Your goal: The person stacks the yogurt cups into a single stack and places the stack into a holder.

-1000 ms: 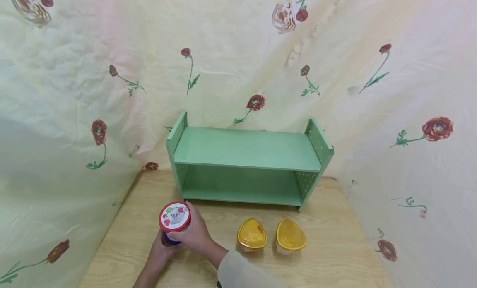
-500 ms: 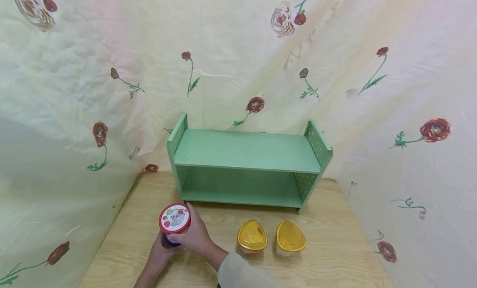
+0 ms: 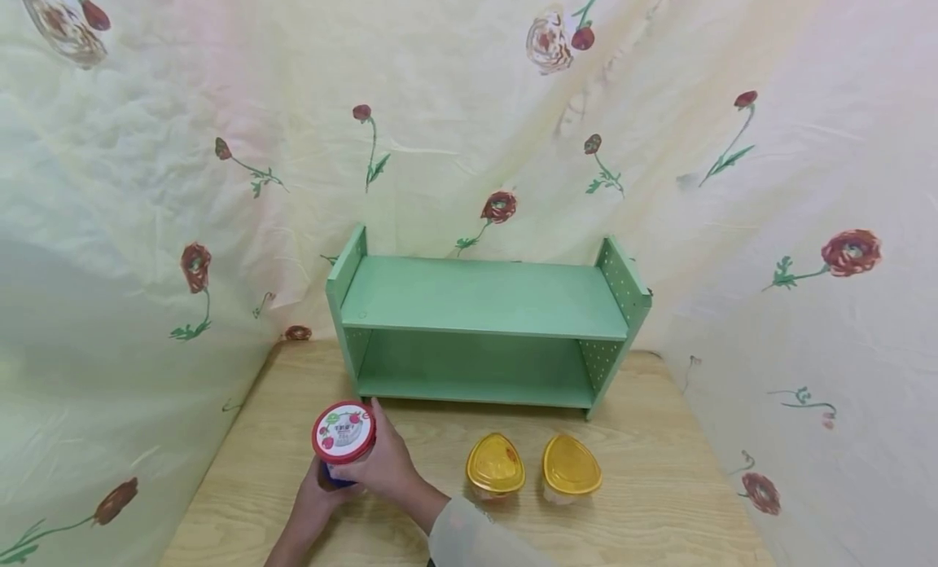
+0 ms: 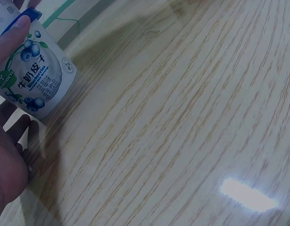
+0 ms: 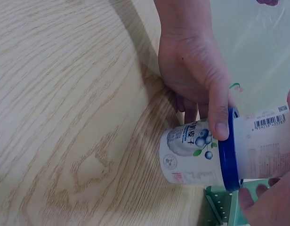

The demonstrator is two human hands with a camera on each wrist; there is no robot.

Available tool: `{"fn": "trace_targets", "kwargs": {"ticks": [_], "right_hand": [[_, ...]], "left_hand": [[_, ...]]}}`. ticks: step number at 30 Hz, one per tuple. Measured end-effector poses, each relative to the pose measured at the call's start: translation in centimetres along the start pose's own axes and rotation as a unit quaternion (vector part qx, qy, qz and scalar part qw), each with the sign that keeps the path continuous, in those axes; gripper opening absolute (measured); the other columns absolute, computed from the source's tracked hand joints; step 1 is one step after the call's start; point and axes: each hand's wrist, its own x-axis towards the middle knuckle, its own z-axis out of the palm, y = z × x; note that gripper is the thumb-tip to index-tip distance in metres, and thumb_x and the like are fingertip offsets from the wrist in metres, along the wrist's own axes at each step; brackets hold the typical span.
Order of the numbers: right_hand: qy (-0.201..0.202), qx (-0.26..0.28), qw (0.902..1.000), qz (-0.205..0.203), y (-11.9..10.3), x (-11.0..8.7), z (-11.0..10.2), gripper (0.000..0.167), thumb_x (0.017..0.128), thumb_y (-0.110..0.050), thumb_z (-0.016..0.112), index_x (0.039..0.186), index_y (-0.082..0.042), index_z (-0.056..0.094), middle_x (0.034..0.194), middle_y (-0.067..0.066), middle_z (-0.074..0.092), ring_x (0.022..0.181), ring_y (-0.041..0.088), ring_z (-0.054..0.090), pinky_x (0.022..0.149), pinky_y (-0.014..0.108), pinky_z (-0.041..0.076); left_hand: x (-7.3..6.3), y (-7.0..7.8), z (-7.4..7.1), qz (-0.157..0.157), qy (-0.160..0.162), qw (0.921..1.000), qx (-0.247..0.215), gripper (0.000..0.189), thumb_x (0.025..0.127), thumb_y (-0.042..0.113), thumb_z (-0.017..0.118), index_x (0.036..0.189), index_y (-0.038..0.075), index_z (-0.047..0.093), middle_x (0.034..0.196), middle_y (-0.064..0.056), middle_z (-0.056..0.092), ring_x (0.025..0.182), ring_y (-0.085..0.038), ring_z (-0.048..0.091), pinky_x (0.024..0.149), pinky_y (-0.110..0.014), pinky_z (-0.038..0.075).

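Observation:
Two round paper tubs stand one on the other at the front left of the table. The upper tub [image 5: 265,141] has a red lid [image 3: 343,431] with a fruit print, and my right hand [image 3: 383,461] grips its side. Below it is a white tub with blueberry pictures [image 4: 36,70] and a blue lid [image 5: 229,150]. My left hand [image 3: 317,498] holds this lower tub, its thumb [image 5: 219,110] lying along the side up to the lid. In the head view, the right hand and the upper tub hide most of the lower one.
A green two-level shelf [image 3: 484,298] stands at the back of the wooden table [image 3: 659,518]. Right of the hands sit two small tubs with yellow lids, a left one [image 3: 496,465] and a right one [image 3: 572,467]. Flowered cloth [image 3: 440,78] hangs around the table.

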Motion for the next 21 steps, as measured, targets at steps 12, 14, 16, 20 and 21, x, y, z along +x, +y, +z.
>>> {"fn": "trace_targets", "kwargs": {"ticks": [12,14,16,20,21], "right_hand": [[-0.049,-0.009,0.9928,-0.109,0.5,-2.3,-6.4,0.105,0.073,-0.020,0.093,0.158,-0.020,0.032,0.156,-0.006,0.043,0.140,0.019,0.043,0.110,0.041,0.043],[-0.050,-0.022,0.9905,-0.126,0.8,-2.8,-7.7,0.099,0.072,-0.021,0.093,0.155,-0.019,0.039,0.152,-0.004,0.048,0.136,0.017,0.048,0.107,0.039,0.046],[-0.048,-0.029,0.9910,-0.121,1.0,-3.5,-8.9,0.094,0.073,-0.025,0.093,0.153,-0.024,0.043,0.149,-0.003,0.051,0.133,0.019,0.051,0.106,0.041,0.047],[-0.025,-0.035,0.9953,-0.087,1.6,-5.1,-11.1,0.093,0.070,-0.034,0.093,0.150,-0.036,0.047,0.149,-0.006,0.051,0.130,0.029,0.051,0.103,0.051,0.048],[-0.017,-0.035,0.9958,-0.084,1.8,-5.5,-11.6,0.093,0.069,-0.034,0.093,0.150,-0.036,0.047,0.149,-0.006,0.051,0.129,0.032,0.051,0.103,0.054,0.047]], "left_hand": [[0.0,-0.3,0.0,-0.021,-0.010,0.9995,-0.021,0.108,0.073,0.014,0.091,0.156,-0.002,0.022,0.152,-0.032,0.037,0.142,-0.048,0.032,0.116,-0.060,0.025],[0.1,-0.3,0.0,-0.027,-0.010,0.9994,-0.020,0.109,0.073,0.014,0.091,0.156,-0.001,0.021,0.152,-0.032,0.036,0.142,-0.049,0.032,0.116,-0.061,0.025],[0.1,-0.1,0.0,-0.038,-0.012,0.9990,-0.021,0.111,0.074,0.016,0.091,0.157,0.000,0.019,0.153,-0.031,0.035,0.143,-0.049,0.030,0.117,-0.060,0.024],[0.1,0.1,-0.2,-0.056,-0.019,0.9981,-0.019,0.114,0.075,0.018,0.090,0.158,-0.001,0.015,0.156,-0.031,0.029,0.145,-0.049,0.025,0.118,-0.061,0.021],[0.0,0.2,-0.3,-0.058,-0.019,0.9980,-0.018,0.115,0.075,0.017,0.090,0.159,-0.001,0.014,0.156,-0.031,0.029,0.145,-0.050,0.024,0.118,-0.061,0.021]]}}
